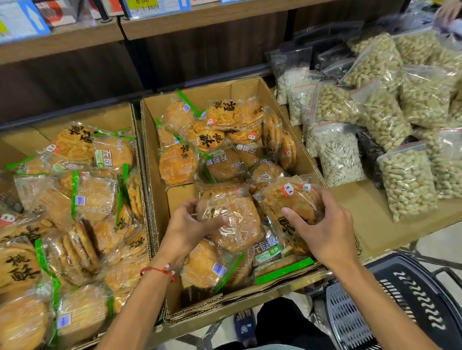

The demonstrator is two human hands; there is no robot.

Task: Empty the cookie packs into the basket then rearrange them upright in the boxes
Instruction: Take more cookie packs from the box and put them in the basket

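Partly beneath the hands [189,226] [328,231], two cookie packs [239,227] [291,199]; basket [412,299] half-cropped.

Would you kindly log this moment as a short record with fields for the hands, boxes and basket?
left hand: grips a clear-wrapped cookie pack
right hand: grips a red-labelled cookie pack
right box: packs lie jumbled, few upright; both hands are over it
left box: piled with jumbled packs
basket: dark plastic, at lower right; contents not visible
bags of nuts: stacked right of the boxes
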